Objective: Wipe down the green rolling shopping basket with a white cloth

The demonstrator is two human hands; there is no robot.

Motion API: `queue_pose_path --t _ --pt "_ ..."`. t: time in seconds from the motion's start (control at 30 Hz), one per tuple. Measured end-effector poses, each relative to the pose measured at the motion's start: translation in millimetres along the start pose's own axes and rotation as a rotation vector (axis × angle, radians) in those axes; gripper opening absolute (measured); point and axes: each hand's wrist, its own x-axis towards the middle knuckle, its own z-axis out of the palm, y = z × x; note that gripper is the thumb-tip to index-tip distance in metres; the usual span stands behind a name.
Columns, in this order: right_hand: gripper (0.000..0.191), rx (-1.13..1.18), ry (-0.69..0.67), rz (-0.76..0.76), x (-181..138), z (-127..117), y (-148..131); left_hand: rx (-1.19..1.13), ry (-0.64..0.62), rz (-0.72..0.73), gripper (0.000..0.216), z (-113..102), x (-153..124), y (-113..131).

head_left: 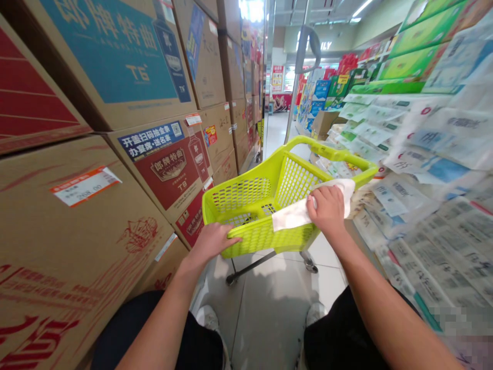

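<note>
A lime-green plastic shopping basket on wheels (250,195) stands in the aisle just ahead of my knees. My left hand (212,240) grips its near rim at the left corner, fingers curled over the edge. My right hand (327,209) presses a white cloth (295,213) against the basket's near right rim, fingers closed on the cloth. The cloth drapes along the rim and over its right side. The basket's handle (327,151) arches at the far side. The basket looks empty inside.
Stacked brown cartons (115,154) with red and blue labels wall the left side. Packs of tissue (423,169) fill shelves on the right. The pale tiled aisle floor (269,308) runs ahead toward more shelves and a metal pole (295,103).
</note>
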Motion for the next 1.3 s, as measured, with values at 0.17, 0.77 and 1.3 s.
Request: queue_pose_path --t 0.17,0.77,1.3 --pt "0.033 0.128 -0.076 -0.092 -20.7 4.3 -57.1 0.000 0.013 -0.043 0.050 2.6 -4.3 6.1" --pt "0.050 0.228 -0.177 -0.220 -33.3 7.2 -90.5 0.010 -0.002 0.000 0.038 -2.7 -4.4 -4.2" --pt "0.045 0.275 -0.136 -0.156 -31.9 4.9 -71.9 0.026 -0.001 -0.010 0.052 -2.9 -9.5 -14.2"
